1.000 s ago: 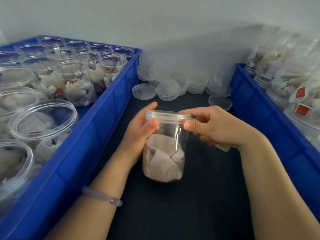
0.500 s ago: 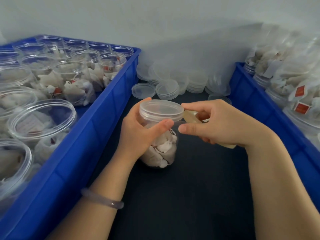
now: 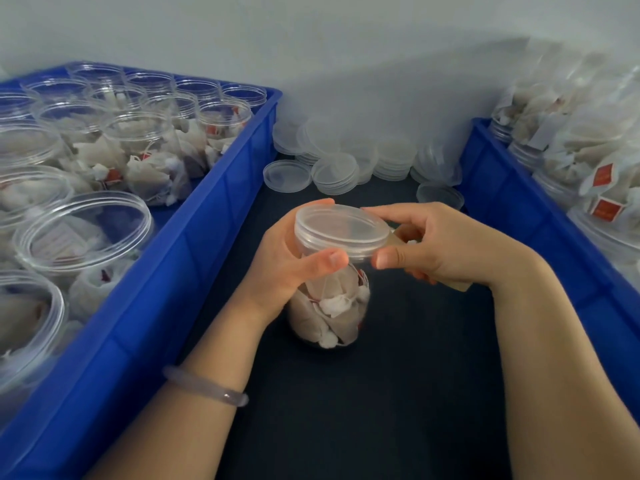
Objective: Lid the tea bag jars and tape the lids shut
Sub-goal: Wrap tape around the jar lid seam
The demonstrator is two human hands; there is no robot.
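Jar sits mid-frame, lid on, tilted toward camera; can't tell if its base touches the dark mat. Left hand is curled round the jar just under the lid. Right hand pinches the lid rim, other fingers curled on a tan roll, probably tape.

Risk: lid not seated square, so tape locks it crooked; tilted jar slips if left grip eases.

Room: 1 lane between left crate and right crate, open toward frame bottom; loose lids crowd the top.

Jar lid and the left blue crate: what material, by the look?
Jar lid: probably thin moulded plastic, see-through but hazy, with a smooth, slightly frosted finish. Left blue crate: opaque rigid plastic, semi-gloss, with soft highlights along its wall and rim.
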